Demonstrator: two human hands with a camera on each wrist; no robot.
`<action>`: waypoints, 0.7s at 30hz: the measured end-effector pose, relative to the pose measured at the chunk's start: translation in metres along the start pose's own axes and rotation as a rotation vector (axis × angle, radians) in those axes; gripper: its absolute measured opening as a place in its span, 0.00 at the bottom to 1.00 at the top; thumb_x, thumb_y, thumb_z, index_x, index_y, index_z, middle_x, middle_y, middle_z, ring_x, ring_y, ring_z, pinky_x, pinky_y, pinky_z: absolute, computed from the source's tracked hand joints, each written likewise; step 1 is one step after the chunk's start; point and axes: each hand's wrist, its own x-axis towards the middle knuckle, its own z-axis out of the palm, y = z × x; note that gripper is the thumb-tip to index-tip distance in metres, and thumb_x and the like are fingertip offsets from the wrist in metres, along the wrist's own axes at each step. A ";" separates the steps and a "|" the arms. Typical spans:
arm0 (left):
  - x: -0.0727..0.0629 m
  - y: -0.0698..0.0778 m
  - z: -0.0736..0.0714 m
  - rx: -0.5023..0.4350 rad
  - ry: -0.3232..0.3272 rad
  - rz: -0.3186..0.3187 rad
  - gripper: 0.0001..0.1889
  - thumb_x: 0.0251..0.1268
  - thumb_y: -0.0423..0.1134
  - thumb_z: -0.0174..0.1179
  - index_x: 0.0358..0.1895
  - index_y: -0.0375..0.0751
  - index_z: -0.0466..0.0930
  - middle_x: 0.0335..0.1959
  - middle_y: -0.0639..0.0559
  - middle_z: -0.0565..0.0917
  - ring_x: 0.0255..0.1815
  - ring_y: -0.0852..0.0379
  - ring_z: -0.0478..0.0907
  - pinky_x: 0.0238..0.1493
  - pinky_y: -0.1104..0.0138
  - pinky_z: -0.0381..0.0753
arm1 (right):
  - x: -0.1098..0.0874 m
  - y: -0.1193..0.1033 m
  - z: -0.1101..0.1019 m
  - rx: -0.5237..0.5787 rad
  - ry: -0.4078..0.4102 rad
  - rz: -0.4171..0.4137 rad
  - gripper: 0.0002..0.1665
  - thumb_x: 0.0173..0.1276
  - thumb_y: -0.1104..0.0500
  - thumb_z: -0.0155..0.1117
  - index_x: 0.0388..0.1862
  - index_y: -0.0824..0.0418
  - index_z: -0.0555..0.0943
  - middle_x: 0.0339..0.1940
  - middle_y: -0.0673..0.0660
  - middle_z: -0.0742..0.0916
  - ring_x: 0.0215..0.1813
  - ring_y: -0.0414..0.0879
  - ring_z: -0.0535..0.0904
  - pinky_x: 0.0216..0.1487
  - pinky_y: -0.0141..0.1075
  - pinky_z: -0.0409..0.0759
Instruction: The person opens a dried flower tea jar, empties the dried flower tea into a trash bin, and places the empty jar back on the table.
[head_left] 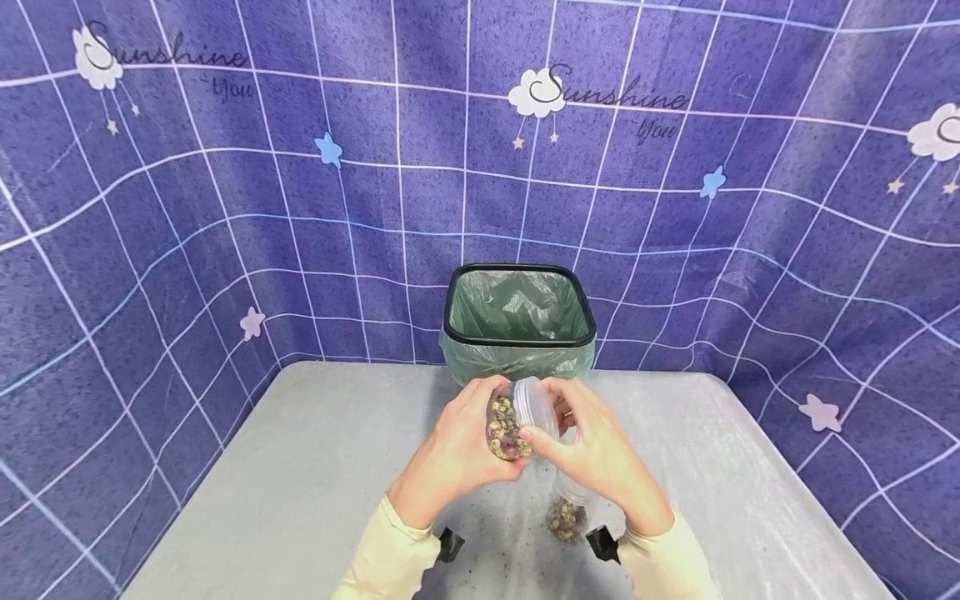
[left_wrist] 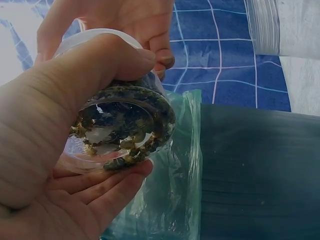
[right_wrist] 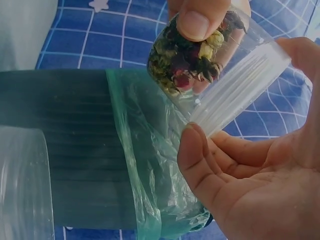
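The left hand (head_left: pixel 467 442) grips a clear plastic jar (head_left: pixel 502 429) by its body, thumb on one side and fingers on the other. The right hand (head_left: pixel 600 446) holds the jar's translucent, ridged screw lid (head_left: pixel 534 402) between thumb and fingers, and the lid sits on the jar's mouth. The jar is raised above the middle of the surface (head_left: pixel 300 467), tilted onto its side with the lid toward the right hand. Inside lie dried flower buds (right_wrist: pixel 192 57), yellowish green and dark red, gathered toward the base.

A second clear jar (head_left: pixel 567 521) with similar contents is on the surface, well in from the far edge and partly hidden by the right hand. At the far edge, near its middle, a bin (head_left: pixel 525 342) with a black rim wears a green plastic liner (head_left: pixel 517 300). Behind it hangs a blue-purple curtain (head_left: pixel 435 200) with a grid pattern. Both forearms wear cream sleeves (head_left: pixel 401 550).
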 end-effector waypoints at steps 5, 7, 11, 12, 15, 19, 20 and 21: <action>0.001 0.001 0.001 -0.002 -0.017 0.005 0.48 0.27 0.45 0.86 0.61 0.41 0.73 0.53 0.50 0.81 0.52 0.54 0.80 0.55 0.62 0.83 | -0.002 0.000 -0.003 0.013 -0.021 -0.004 0.34 0.64 0.47 0.75 0.66 0.56 0.76 0.47 0.50 0.82 0.42 0.40 0.81 0.45 0.36 0.84; 0.000 0.001 0.001 -0.001 -0.024 -0.001 0.48 0.28 0.45 0.86 0.61 0.41 0.73 0.53 0.50 0.81 0.52 0.54 0.80 0.55 0.62 0.83 | -0.002 0.001 -0.004 0.018 -0.027 -0.015 0.34 0.64 0.48 0.75 0.66 0.56 0.76 0.48 0.51 0.83 0.42 0.41 0.81 0.45 0.36 0.84; 0.000 0.000 0.000 -0.002 -0.024 -0.016 0.49 0.27 0.46 0.86 0.62 0.41 0.73 0.54 0.51 0.81 0.52 0.54 0.81 0.54 0.61 0.83 | -0.001 0.002 -0.004 0.022 -0.029 -0.028 0.35 0.64 0.48 0.76 0.68 0.54 0.76 0.49 0.50 0.83 0.43 0.41 0.80 0.45 0.35 0.84; 0.000 0.000 0.000 -0.002 -0.024 -0.018 0.49 0.27 0.46 0.86 0.62 0.41 0.73 0.54 0.51 0.80 0.52 0.54 0.81 0.54 0.61 0.83 | -0.001 0.002 -0.003 0.024 -0.029 -0.030 0.36 0.63 0.48 0.76 0.68 0.54 0.75 0.50 0.50 0.83 0.44 0.40 0.80 0.45 0.35 0.84; 0.001 -0.001 0.000 -0.004 -0.025 -0.018 0.49 0.27 0.45 0.86 0.62 0.41 0.73 0.54 0.51 0.80 0.51 0.55 0.81 0.53 0.62 0.83 | -0.001 0.002 -0.003 0.029 -0.028 -0.036 0.37 0.63 0.49 0.77 0.69 0.54 0.75 0.50 0.50 0.83 0.45 0.40 0.80 0.45 0.36 0.84; 0.001 -0.002 0.000 0.007 -0.026 -0.015 0.49 0.27 0.45 0.86 0.62 0.41 0.73 0.54 0.51 0.80 0.51 0.55 0.80 0.52 0.62 0.83 | 0.000 0.002 -0.003 0.027 -0.031 -0.042 0.39 0.62 0.50 0.77 0.70 0.55 0.74 0.50 0.50 0.83 0.45 0.41 0.80 0.45 0.36 0.84; 0.001 -0.002 0.000 0.008 -0.026 -0.014 0.49 0.27 0.45 0.86 0.62 0.42 0.73 0.54 0.51 0.80 0.51 0.55 0.80 0.52 0.62 0.83 | 0.000 0.002 -0.003 0.026 -0.032 -0.043 0.39 0.62 0.51 0.77 0.71 0.55 0.74 0.50 0.50 0.83 0.45 0.41 0.80 0.45 0.36 0.84; 0.000 -0.002 0.000 0.009 -0.026 -0.015 0.49 0.27 0.45 0.86 0.62 0.42 0.73 0.53 0.51 0.80 0.50 0.55 0.80 0.52 0.62 0.83 | 0.000 0.002 -0.003 0.023 -0.033 -0.045 0.40 0.62 0.51 0.77 0.71 0.55 0.74 0.50 0.50 0.83 0.45 0.41 0.80 0.45 0.36 0.84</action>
